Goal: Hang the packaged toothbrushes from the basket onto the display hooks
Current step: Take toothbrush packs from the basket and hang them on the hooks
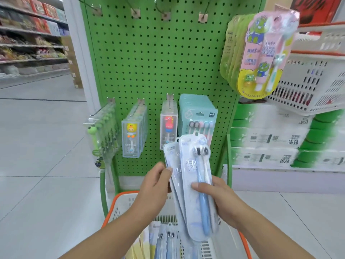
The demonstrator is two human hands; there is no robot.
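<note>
Both hands hold fanned toothbrush packs (194, 184) above basket (119, 204), before pegboard (153, 62). Left hand (155, 186) fingers pinch rear packs; right hand (218, 195) fingers grip front pack. Hang-hole apparently at top. Risk: loose rear packs slip during hooking onto upper hooks (165, 15).

Bright, even light; blurred, warped edges
</note>
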